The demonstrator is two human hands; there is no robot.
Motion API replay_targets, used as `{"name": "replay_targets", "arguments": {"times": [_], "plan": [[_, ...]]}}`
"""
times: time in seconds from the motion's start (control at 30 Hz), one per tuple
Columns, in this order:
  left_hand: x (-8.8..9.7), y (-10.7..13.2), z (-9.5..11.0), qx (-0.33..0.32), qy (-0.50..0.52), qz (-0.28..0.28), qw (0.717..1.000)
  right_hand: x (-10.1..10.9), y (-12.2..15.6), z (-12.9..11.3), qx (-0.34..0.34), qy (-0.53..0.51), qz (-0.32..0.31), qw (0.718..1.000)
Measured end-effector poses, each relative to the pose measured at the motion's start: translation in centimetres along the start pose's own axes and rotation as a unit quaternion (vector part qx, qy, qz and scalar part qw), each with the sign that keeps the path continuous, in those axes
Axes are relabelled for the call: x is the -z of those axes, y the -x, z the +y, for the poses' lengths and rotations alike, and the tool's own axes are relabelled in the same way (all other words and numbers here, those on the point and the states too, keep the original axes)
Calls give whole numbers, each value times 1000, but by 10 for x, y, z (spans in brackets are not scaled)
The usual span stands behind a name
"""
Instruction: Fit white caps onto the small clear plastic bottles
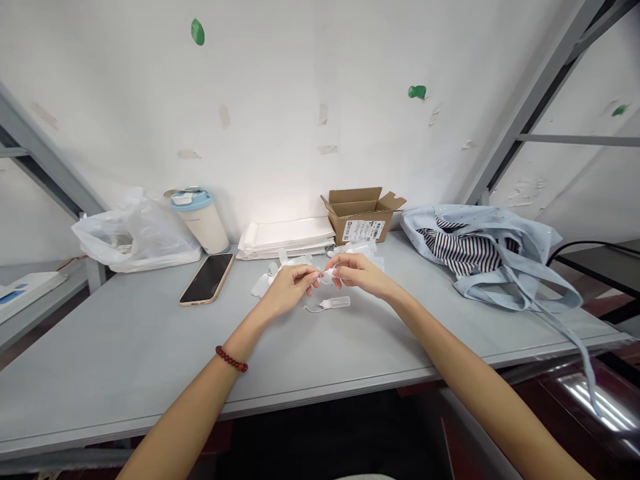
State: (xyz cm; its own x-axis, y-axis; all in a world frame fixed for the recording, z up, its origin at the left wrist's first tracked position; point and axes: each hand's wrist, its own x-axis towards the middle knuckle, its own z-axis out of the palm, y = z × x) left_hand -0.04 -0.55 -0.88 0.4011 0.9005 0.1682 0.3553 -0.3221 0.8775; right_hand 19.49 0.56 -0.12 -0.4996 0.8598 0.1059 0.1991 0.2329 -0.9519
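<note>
Both my hands meet above the middle of the grey table (125, 360). My left hand (287, 287) and my right hand (357, 272) each pinch an end of a small clear plastic piece (327, 275) held between them. Just below it a small clear plastic bottle with a thin nozzle (330, 305) lies on its side on the table. Behind the hands is a loose heap of clear plastic bags and small white parts (300, 263). A red bead bracelet (231, 359) is on my left wrist.
A phone (207, 278) lies face up left of the hands. At the back stand a crumpled plastic bag (135, 233), a lidded cup (203, 217), a stack of white sheets (285, 237) and an open cardboard box (361, 213). A light-blue cloth bag (490, 253) covers the right side.
</note>
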Motion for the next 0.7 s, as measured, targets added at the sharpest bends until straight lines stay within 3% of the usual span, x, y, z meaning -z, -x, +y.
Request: {"name": "replay_targets", "arguments": {"times": [0.7], "plan": [[0,0,-1,-6,10,7,1000,1,-1,3,-8,-16,-1,1000]]}}
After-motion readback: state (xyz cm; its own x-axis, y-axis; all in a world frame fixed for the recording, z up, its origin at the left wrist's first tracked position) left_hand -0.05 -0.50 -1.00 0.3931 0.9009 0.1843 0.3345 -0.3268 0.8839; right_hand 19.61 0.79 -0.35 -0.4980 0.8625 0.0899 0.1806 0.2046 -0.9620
